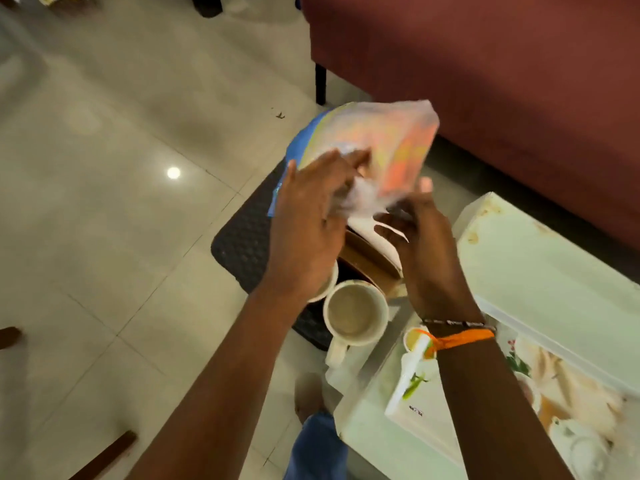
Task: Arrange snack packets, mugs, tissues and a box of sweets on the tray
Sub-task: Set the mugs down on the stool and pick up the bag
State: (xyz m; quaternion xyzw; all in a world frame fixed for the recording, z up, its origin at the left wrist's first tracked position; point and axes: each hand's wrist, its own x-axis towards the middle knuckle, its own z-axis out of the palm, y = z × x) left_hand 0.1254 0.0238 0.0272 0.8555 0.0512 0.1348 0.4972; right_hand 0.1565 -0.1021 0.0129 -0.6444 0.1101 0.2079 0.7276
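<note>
Both hands hold a blurred snack packet (388, 147), orange, yellow and blue in clear plastic, above the tray. My left hand (311, 223) grips its near left side; my right hand (426, 244) pinches its lower right edge. Below them a dark tray (349, 271) carries a white mug (356, 313) with its handle toward me, and a second mug (327, 284) mostly hidden under my left wrist. A brown box with a white top (374, 258) lies on the tray under the hands. A white tissue box (412, 379) with green print lies on the table at the lower right.
The tray overhangs a white table (381, 441) with a glass top. A white lidded container (540, 271) sits on the table at the right. A black mat (246, 244) lies on the tiled floor. A maroon sofa (502, 81) stands behind. My knee in blue jeans (318, 445) is below.
</note>
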